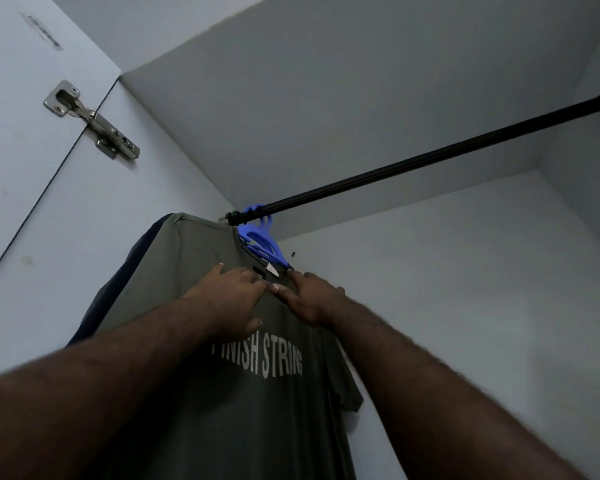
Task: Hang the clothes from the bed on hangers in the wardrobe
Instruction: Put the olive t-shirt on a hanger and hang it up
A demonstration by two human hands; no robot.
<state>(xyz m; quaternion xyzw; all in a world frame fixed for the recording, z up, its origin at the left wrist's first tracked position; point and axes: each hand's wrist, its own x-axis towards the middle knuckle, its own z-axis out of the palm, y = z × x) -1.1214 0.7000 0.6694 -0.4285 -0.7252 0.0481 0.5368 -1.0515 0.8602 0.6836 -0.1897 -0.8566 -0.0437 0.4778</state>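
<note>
Two bare forearms fill the lower frame, no sleeves, no watch, no rings showing. The left hand (234, 299) comes in from seven o'clock, the right hand (310, 297) from five o'clock. Fine dark hair runs along both forearms. Short, pale nails show on the fingertips. Wrists bare, too.

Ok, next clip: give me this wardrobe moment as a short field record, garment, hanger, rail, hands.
garment: olive T-shirt with white print, hanging at the rail's left end
behind it: a dark garment, partly hidden
hangers: blue hangers bunched on the rail
rail: black rail, bare to the right
left hand: left hand flat on the shirt below the collar
right hand: right hand on the shirt's collar area
door: hinge at upper left
</note>
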